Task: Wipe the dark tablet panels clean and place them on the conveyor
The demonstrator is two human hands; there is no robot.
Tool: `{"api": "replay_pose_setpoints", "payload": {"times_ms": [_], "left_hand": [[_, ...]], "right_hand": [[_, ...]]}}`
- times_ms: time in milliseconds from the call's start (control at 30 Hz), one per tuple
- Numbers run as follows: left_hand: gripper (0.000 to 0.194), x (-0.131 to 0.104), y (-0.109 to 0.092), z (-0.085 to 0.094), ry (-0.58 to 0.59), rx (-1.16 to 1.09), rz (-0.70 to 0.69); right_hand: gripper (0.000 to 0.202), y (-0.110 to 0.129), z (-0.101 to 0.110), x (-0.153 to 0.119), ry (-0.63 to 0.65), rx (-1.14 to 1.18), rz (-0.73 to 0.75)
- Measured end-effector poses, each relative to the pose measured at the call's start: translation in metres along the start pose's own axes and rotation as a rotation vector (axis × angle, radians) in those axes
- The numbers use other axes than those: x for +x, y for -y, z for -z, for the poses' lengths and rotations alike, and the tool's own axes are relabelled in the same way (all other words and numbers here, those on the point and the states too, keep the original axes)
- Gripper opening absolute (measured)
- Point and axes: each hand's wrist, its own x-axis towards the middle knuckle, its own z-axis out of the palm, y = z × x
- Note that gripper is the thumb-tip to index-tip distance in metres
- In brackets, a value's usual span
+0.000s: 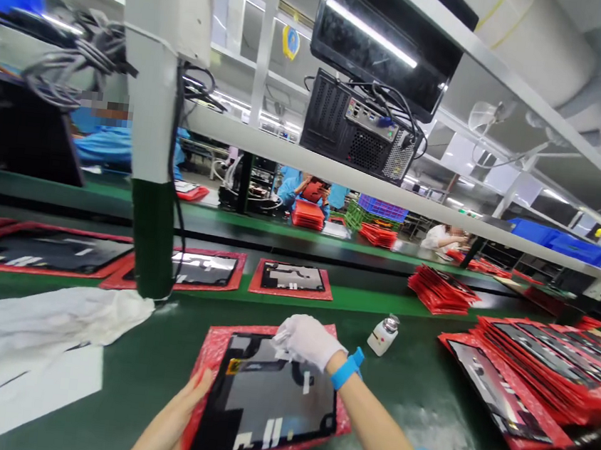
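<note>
A flat dark screen panel with black edges, a brown-gold tag and white strips lies on a red bubble-wrap pouch in front of me. My left hand, bare, grips the pouch and panel along their left edge, thumb on top. Over the panel's far edge, my right hand wears a white glove and a blue wrist strap. Its fingers are pinched on what looks like a crumpled white wipe, pressed to the panel's surface. A white pump bottle with a metal top stands beyond the right hand.
Red pouches with panels are stacked at right. More panels on red pouches line the bench's far side. White cloth lies at left by a green-and-white post. A shelf beam carries a computer. Co-workers sit beyond.
</note>
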Motion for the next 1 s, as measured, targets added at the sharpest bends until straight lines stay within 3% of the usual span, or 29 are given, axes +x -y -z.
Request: {"api": "replay_pose_setpoints", "payload": {"times_ms": [200,300,433,600,700,867,1000], "left_hand": [[0.041,0.005,-0.008,0.003,0.054,-0.094,0.087],[0.042,0.009,-0.009,0.008,0.053,-0.115,0.143],[0.047,0.006,-0.008,0.008,0.059,-0.154,0.213],[0.04,-0.001,-0.006,0.008,0.063,-0.166,0.243],[0.035,0.002,-0.005,0.011,0.035,-0.12,0.195],[0.038,0.002,-0.008,0.01,0.015,-0.099,0.138],[0.045,-0.004,-0.005,0.004,0.071,-0.094,0.188]], "right_hand": [[0.024,-0.007,0.043,-0.028,-0.315,0.043,-0.083],[0.026,-0.001,0.051,-0.036,-0.504,-0.019,-0.038],[0.031,0.012,0.031,-0.037,-0.62,-0.149,0.058],[0.026,0.02,0.003,-0.04,-0.668,-0.23,-0.012],[0.03,0.016,0.015,-0.044,-0.638,-0.13,0.045],[0.029,0.003,0.05,-0.035,-0.411,0.083,0.008],[0.017,0.006,0.031,-0.005,-0.242,0.155,0.011]]}}
